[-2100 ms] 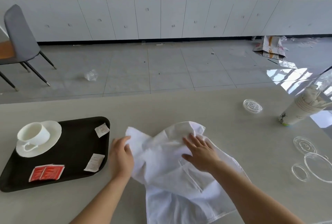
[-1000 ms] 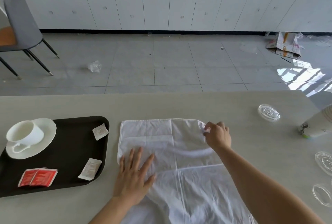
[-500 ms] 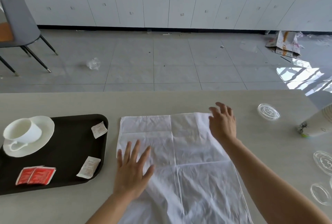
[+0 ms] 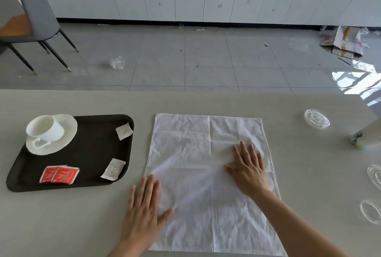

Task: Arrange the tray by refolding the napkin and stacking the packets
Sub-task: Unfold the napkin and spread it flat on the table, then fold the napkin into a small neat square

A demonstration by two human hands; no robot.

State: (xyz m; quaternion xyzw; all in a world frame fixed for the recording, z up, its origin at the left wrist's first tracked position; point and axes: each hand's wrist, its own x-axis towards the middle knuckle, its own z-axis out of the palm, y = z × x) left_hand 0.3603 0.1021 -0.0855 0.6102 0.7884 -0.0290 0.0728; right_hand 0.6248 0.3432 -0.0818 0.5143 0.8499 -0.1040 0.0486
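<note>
Napkin (image 4: 195, 143) spread beside the loaded tray (image 4: 92, 153)
Tray, left of frame: empty cup (image 4: 44, 129) on saucer (image 4: 61, 145), red packets (image 4: 58, 175), white packets (image 4: 124, 131) apart. Left hand (image 4: 144, 213) and right hand (image 4: 249, 170) lie flat on the napkin, fingers straight.

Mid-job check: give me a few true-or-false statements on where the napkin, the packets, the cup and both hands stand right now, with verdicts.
1. The napkin lies spread flat on the table, to the right of the tray. True.
2. The left hand and the right hand both lie flat on the napkin. True.
3. The packets are stacked in one pile. False: the red packets, the far white packet and the near white packet lie apart on the tray.
4. The cup stands on the bare table. False: it sits on a saucer on the tray.
</note>
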